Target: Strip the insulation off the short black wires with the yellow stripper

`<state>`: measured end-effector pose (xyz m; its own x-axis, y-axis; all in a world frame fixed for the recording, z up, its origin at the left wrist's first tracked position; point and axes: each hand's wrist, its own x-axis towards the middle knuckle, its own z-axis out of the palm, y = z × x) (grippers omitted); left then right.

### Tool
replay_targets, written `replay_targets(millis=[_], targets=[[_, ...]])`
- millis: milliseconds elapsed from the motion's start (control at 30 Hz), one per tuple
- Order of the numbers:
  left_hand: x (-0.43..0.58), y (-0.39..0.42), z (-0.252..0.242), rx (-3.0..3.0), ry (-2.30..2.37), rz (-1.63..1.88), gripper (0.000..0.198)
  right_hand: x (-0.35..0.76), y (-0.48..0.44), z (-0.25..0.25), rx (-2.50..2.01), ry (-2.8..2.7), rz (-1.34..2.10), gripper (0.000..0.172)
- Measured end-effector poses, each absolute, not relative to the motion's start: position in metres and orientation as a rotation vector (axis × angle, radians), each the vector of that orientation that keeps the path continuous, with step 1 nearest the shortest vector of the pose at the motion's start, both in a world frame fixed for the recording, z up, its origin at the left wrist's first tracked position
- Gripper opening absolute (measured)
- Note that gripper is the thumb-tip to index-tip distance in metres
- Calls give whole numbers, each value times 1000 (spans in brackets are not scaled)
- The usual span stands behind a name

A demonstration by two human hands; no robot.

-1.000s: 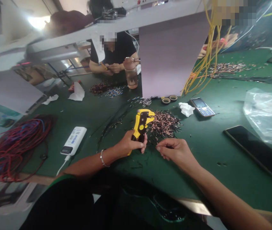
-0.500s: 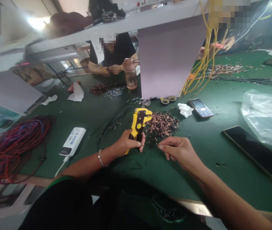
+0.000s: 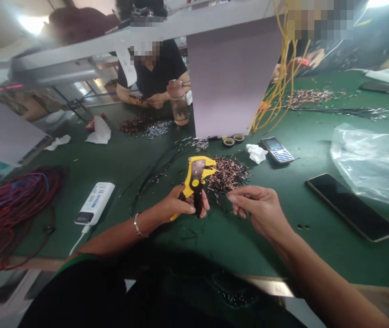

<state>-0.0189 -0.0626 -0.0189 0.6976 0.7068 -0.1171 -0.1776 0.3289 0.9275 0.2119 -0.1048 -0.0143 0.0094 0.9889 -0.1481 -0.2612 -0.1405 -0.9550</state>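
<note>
My left hand (image 3: 179,203) is wrapped round the handles of a yellow and black wire stripper (image 3: 196,174). Its jaws point right, over the near-left side of a heap of short copper-ended wire pieces (image 3: 230,173). Just in front of that heap, my right hand (image 3: 261,206) is closed in a pinch, thumb against forefinger. Whatever lies between those fingertips is too small to make out. A few dark wire bits are scattered on the green table (image 3: 249,255) between my hands.
To the left lie a white power bank (image 3: 95,202) and red and blue cable coils (image 3: 19,209). On the right are a smartphone (image 3: 351,207), a keypad phone (image 3: 278,150), crumpled tissue (image 3: 256,153) and a plastic bag (image 3: 368,159). A bottle (image 3: 179,107) stands near a co-worker (image 3: 160,73) opposite.
The stripper's handles have spread apart in my left hand. My right hand has risen slightly, still pinched. The whole view has shifted, so the table's things appear farther left.
</note>
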Motion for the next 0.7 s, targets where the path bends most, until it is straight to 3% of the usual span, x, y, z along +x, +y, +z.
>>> replay_targets(millis=[333,500,700], targets=[[-18,-66,-15,1027,484,541,35,210,-108,-14,-1233,-975,1149,10],[-19,-68,-19,1139,517,489,34,204,-115,-11,-1255,-1231,789,5],[-17,-71,-22,1218,509,467,35,199,-120,-8,-1175,-1571,412,14]])
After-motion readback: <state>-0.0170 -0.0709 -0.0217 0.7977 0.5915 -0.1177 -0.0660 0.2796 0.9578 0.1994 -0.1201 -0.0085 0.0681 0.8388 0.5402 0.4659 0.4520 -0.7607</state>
